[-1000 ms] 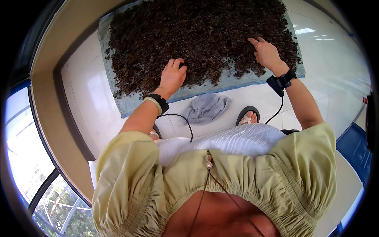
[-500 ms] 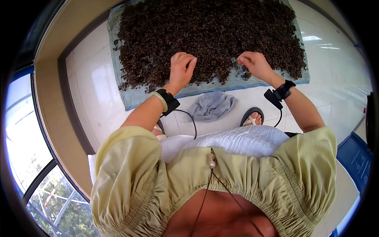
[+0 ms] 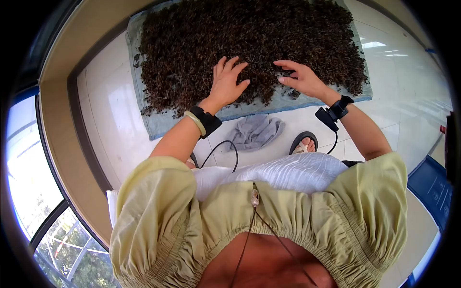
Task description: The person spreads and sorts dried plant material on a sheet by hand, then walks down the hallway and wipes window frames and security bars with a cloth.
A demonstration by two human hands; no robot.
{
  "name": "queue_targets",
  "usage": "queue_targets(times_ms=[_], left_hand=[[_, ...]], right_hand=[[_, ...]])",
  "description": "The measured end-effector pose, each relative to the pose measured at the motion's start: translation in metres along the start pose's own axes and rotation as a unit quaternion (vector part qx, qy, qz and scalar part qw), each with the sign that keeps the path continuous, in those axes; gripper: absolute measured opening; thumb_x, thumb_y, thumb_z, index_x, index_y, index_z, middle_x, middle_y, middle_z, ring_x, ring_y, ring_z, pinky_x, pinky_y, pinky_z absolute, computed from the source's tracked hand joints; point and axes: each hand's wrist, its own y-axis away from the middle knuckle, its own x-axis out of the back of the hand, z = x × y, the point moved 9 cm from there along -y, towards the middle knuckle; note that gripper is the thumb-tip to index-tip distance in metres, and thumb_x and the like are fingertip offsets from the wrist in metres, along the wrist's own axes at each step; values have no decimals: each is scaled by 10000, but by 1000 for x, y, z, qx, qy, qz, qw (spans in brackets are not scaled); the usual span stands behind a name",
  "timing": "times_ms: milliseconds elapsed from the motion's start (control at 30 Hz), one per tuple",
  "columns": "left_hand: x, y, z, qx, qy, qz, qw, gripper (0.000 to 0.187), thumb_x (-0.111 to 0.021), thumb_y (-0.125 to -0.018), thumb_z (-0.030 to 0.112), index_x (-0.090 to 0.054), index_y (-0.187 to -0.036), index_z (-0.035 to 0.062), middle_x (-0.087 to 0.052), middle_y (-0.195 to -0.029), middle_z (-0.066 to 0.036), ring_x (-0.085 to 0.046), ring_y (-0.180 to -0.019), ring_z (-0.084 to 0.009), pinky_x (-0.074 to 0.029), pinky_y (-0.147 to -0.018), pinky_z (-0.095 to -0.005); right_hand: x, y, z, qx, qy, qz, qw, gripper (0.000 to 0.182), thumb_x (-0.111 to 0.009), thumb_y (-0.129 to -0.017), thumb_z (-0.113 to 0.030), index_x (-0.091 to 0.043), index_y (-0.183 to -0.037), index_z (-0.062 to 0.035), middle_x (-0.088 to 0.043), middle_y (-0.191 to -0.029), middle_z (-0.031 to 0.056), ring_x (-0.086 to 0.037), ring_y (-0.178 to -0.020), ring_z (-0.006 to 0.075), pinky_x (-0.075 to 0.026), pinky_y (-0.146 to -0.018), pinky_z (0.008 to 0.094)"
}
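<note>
A wide layer of small dark brown dried pieces [image 3: 249, 33], of a kind I cannot make out, lies spread over a pale blue-green cloth [image 3: 161, 124] on the floor. My left hand [image 3: 227, 84] is over the near part of the layer, palm down, fingers spread, holding nothing that I can see. To its right, my right hand [image 3: 301, 80] is by the near edge of the layer, thumb and fingers apart, nothing visible between them. Whether the fingertips touch the pieces is hard to tell. Thin cloth patches show through beside the right hand.
A crumpled grey cloth [image 3: 257, 132] lies on the tiled floor [image 3: 384, 115] between my feet and the spread cloth. Black cables hang from the bands on both wrists. A wall and window [image 3: 33, 163] stand at left, a blue object [image 3: 430, 187] at right.
Both hands have gone from curled, pinched fingers to spread fingers. The left hand has shifted slightly right and the right hand slightly left, so they are closer together.
</note>
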Motion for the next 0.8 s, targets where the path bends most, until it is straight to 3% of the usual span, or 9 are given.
queue_targets(times_ms=[33, 67, 200, 433, 533, 633, 667, 767, 800], left_hand=[[3, 6, 8, -28, -251, 10, 967, 641, -657, -898, 374, -417, -1450, 151, -178, -1578, -177, -132, -1433, -466, -163, -1130, -618], [-9, 7, -17, -6, -240, -9, 971, 806, -728, -819, 444, -343, -1496, 235, -26, -1605, -163, 51, -1443, -477, -59, -1093, -699], [-10, 26, -44, 17, -328, -1, 944, 855, -621, -851, 583, -222, -1538, 268, -53, -1608, -161, 30, -1447, -480, -71, -1094, -703], [-22, 43, -57, -47, -347, 17, 937, 795, -545, -877, 620, -253, -1529, 269, -71, -1608, -149, 14, -1453, -466, -74, -1093, -699], [-21, 42, -55, -49, -344, 18, 937, 781, -534, -883, 622, -269, -1523, 261, -71, -1608, -151, 21, -1453, -467, -70, -1094, -698], [-15, 36, -34, -78, -324, 55, 941, 782, -526, -877, 637, -287, -1517, 256, -60, -1609, -155, 33, -1449, -478, -60, -1089, -705], [-8, 35, -17, -99, -302, 85, 944, 670, -521, -913, 572, -387, -1469, 221, -123, -1597, -150, -24, -1455, -449, -91, -1112, -672], [-22, 9, -19, -113, -267, 72, 954, 506, -498, -970, 447, -474, -1403, 187, -231, -1562, -138, -121, -1454, -395, -144, -1138, -599], [-19, 4, -18, -100, -253, 93, 958, 398, -519, -980, 313, -527, -1346, 157, -326, -1512, -134, -236, -1417, -368, -206, -1139, -548]], right_hand=[[-3, 3, -7, 77, 166, 1, 983, 520, -658, -881, -259, -517, -1370, -156, -444, -1441, 169, -418, -1328, 345, -386, -1079, 440], [-13, 5, 3, 58, 150, -52, 986, 595, -716, -804, -208, -526, -1368, -205, -301, -1536, 141, -252, -1421, 362, -304, -1129, 491], [-45, 20, -12, 117, 359, -143, 915, 694, -764, -775, -177, -476, -1406, -206, -161, -1599, 25, -88, -1478, 330, -230, -1150, 568], [-72, 22, 31, 83, 446, -209, 866, 744, -733, -818, -219, -372, -1468, -175, -165, -1598, 34, -98, -1479, 314, -234, -1148, 565], [-65, 26, 50, 7, 463, -220, 859, 745, -720, -827, -210, -357, -1476, -160, -171, -1594, 61, -111, -1474, 331, -235, -1147, 564], [-58, 29, 46, 18, 452, -190, 871, 734, -717, -826, -195, -368, -1471, -156, -179, -1588, 83, -124, -1469, 346, -237, -1142, 569], [-56, 28, 43, 24, 451, -175, 875, 727, -716, -826, -194, -374, -1467, -154, -183, -1586, 85, -128, -1468, 347, -239, -1142, 567], [-56, 27, 34, 42, 439, -147, 886, 715, -711, -824, -187, -385, -1459, -146, -186, -1583, 91, -130, -1466, 350, -243, -1138, 572], [-58, 26, 34, 49, 429, -147, 890, 716, -707, -821, -183, -384, -1459, -143, -182, -1584, 92, -125, -1467, 352, -243, -1135, 580]])
